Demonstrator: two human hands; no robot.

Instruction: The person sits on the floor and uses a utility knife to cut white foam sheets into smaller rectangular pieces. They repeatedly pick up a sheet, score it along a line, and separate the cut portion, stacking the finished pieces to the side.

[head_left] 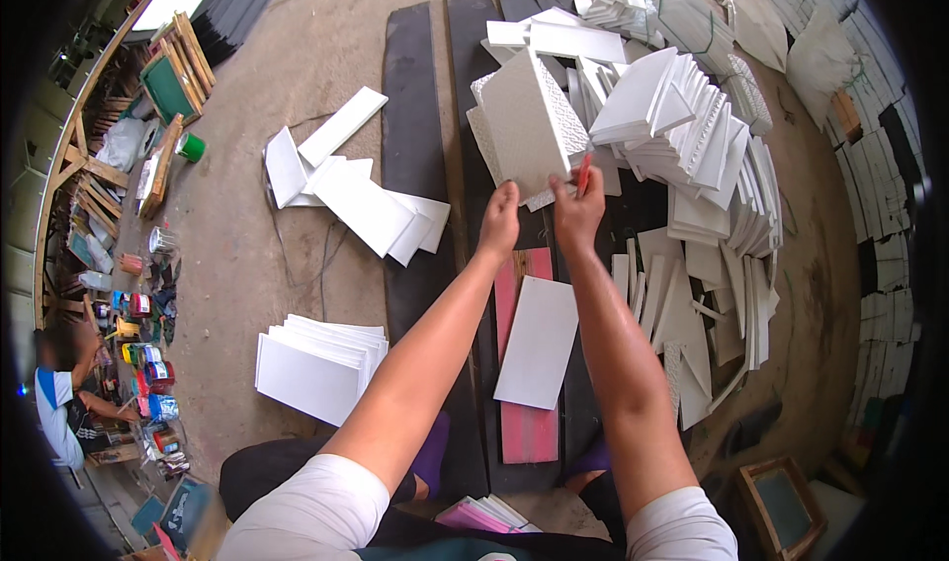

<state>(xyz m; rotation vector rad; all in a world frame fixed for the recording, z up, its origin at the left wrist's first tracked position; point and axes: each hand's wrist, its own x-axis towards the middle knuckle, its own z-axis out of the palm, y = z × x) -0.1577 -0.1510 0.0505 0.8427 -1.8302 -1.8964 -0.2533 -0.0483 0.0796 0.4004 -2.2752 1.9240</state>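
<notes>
We see a dark top, faintly greenish, with a fleck of white at its lowest edge. To either side of the top are plain white short sleeves, ending above the elbow. Beyond the top show black trousers and purple footwear. The left hand and right hand are bare.
</notes>
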